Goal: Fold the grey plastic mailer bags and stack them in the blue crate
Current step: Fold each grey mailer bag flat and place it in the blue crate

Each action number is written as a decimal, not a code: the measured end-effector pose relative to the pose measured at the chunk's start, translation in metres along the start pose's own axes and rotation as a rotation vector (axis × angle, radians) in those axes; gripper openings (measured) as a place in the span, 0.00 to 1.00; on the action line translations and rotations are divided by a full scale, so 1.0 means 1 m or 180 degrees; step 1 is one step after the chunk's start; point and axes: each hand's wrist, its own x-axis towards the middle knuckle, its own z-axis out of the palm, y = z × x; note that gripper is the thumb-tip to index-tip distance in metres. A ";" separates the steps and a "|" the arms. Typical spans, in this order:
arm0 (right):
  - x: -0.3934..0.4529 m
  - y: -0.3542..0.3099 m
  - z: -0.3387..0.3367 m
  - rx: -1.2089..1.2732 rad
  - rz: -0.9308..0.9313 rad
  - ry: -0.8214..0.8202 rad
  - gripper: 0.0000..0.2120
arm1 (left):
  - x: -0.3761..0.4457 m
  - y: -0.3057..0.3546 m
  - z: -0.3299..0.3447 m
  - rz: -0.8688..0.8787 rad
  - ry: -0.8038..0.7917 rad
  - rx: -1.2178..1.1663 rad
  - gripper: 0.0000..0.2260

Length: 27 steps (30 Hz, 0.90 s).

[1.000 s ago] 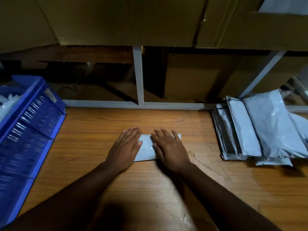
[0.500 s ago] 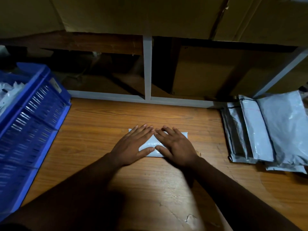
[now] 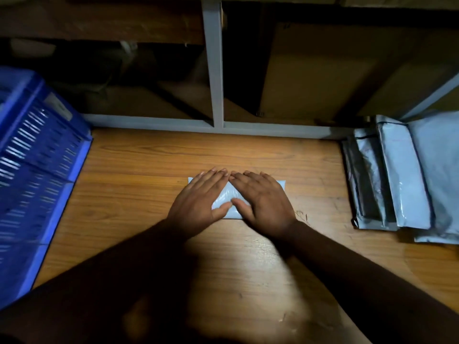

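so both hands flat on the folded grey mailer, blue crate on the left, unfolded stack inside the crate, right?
Not quite. The head view shows the unfolded grey plastic mailer stack lying on the wooden table at the right, not in the blue plastic crate. The rest holds.

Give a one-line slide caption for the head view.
Both hands, left and right, press a folded mailer flat on the wooden table.

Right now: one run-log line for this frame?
step: flattening | hands: left hand, right hand press folded mailer | blue crate: left | unfolded mailers: right
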 end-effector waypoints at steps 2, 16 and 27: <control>-0.009 0.000 -0.005 0.0024 -0.0140 -0.0193 0.26 | -0.009 0.005 -0.005 0.0038 -0.0130 0.0075 0.33; -0.002 -0.013 -0.019 0.0008 0.1264 -0.0105 0.28 | 0.014 0.032 -0.019 -0.0580 -0.0398 -0.0058 0.39; 0.045 -0.007 0.004 -0.0524 0.1426 -0.0184 0.28 | 0.058 0.021 -0.004 -0.0861 -0.0479 0.0080 0.34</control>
